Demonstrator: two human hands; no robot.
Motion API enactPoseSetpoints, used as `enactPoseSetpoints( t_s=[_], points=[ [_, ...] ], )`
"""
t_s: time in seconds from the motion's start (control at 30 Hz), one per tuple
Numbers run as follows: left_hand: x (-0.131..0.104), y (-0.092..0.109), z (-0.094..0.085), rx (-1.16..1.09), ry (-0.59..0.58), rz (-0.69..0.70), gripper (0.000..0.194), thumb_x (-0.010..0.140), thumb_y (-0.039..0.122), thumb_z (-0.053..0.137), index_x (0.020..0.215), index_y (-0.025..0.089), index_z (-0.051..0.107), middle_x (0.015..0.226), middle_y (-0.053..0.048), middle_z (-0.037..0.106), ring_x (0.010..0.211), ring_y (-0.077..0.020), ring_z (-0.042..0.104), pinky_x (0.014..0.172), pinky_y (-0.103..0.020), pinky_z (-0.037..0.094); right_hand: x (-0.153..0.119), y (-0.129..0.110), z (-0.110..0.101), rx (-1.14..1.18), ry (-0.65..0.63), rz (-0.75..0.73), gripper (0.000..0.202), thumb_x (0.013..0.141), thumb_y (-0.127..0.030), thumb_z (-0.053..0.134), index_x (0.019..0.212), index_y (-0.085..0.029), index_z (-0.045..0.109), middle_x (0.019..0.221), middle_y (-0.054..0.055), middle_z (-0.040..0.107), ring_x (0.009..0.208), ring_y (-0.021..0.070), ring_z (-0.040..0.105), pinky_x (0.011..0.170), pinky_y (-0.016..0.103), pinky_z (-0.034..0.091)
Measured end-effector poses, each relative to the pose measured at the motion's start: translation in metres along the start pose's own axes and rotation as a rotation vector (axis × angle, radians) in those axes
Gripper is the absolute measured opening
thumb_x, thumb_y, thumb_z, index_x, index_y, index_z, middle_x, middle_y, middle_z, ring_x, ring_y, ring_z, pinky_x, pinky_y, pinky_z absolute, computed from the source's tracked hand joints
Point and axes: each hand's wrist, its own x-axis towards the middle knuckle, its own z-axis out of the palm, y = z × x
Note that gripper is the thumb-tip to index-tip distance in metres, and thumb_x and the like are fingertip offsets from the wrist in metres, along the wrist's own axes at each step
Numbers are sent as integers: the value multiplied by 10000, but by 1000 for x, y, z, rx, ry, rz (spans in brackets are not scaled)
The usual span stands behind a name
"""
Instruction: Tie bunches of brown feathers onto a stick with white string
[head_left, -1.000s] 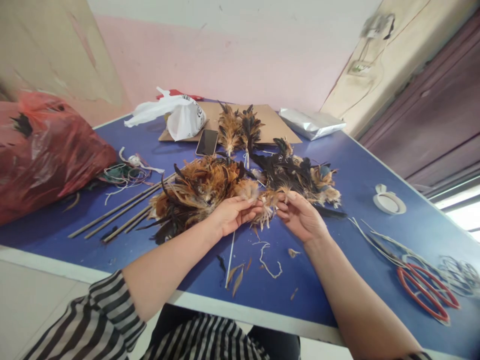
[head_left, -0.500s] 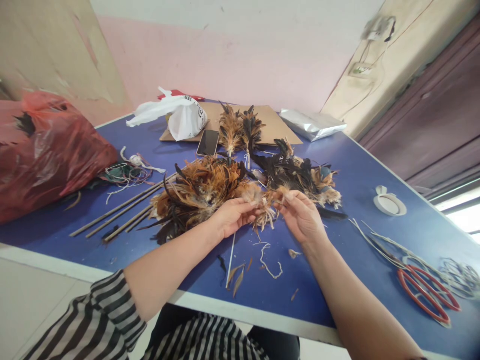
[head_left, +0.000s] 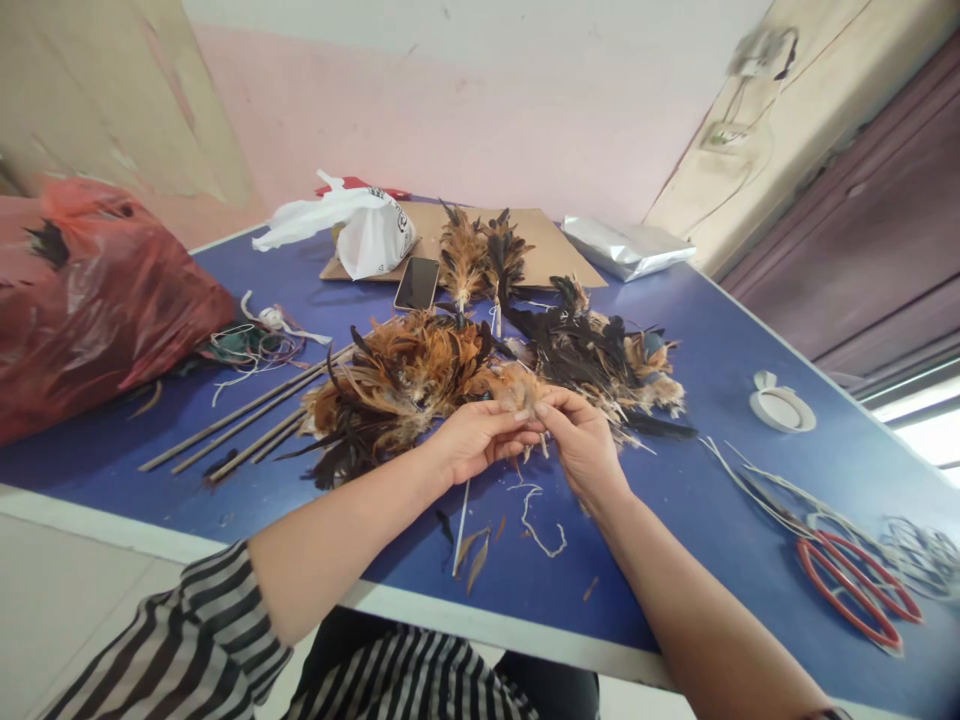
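Note:
Between my two hands is a small bunch of light brown, fluffy feathers (head_left: 516, 384). My left hand (head_left: 484, 438) pinches the feathers from the left, palm turned up. Meeting it from the right, my right hand (head_left: 581, 435) is closed on the same bunch with thumb and fingertips. The quill ends are mostly hidden by my fingers. Beyond my left hand lies a large heap of orange-brown and black feathers (head_left: 416, 370). Dark feathers (head_left: 581, 345) are piled behind my right hand. A loose white string (head_left: 536, 520) lies on the blue table (head_left: 600, 610) below my hands.
Thin sticks (head_left: 240, 425) lie left of the heap, near a red plastic bag (head_left: 97, 310). At the back are a phone (head_left: 417, 284), a white bag (head_left: 375, 240), cardboard (head_left: 555, 245) and two feather bundles (head_left: 463, 255). Scissors (head_left: 855, 585) and a tape roll (head_left: 782, 408) lie right.
My right hand has moved left and now meets my left hand at the fluffy feathers. The feathers that it held apart are now brought against those in my left hand.

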Motion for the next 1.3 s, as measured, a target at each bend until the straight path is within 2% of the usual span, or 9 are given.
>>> enactPoseSetpoints(
  t_s=[0.27,0.43,0.5,0.7,0.87,1.07,1.2,1.3],
  points=[
    [2,-3,-1,78,34,55,141,653,132,684,775,68,655,701,-62,648,575,-64,596,529,-135,474,0,-1,1,-88,-5,-60,113,687,-256,643,658,-178,568,813,-1,544,631,84,515,612,234,442],
    [3,-2,-4,244,22,200,225,610,227,719,755,64,663,672,-61,635,566,-74,575,545,-178,461,0,-7,-5,-86,-60,71,145,673,-304,664,713,-187,587,629,-18,584,573,104,543,599,255,451],
    [3,-1,-3,319,31,228,246,614,257,712,766,69,666,684,-73,647,586,-95,589,557,-198,466,1,-8,-7,-118,-61,105,181,643,-321,689,721,-187,596,623,-17,601,568,108,548,597,255,447],
    [0,-1,1,449,25,196,237,641,287,685,748,79,649,681,-90,658,586,-137,617,513,-218,470,1,-9,-7,-216,-51,112,220,631,-338,692,741,-175,592,625,-14,605,534,104,529,533,239,422],
    [0,-1,1,456,27,190,212,646,268,680,715,74,632,647,-76,643,537,-116,601,511,-217,474,1,-8,-7,-208,-127,134,187,641,-329,682,700,-167,610,603,-20,594,529,98,516,536,240,415],
    [1,-1,1,428,82,164,168,662,217,662,716,59,641,640,-75,640,534,-99,593,541,-210,479,1,-5,-8,-286,-43,48,183,628,-325,690,636,-176,584,584,-32,569,550,107,496,571,249,400],
    [1,-3,0,415,75,194,182,666,240,663,707,63,648,634,-66,638,525,-94,584,568,-223,486,0,-7,-6,-248,-16,24,205,613,-321,703,594,-178,558,561,-40,540,543,102,474,566,244,384],
    [1,-3,-1,408,50,204,199,667,265,666,703,70,649,634,-63,639,522,-92,583,562,-219,485,0,-7,-5,-131,-38,82,214,614,-317,709,575,-171,557,546,-35,540,527,93,467,543,236,378]
  ],
)
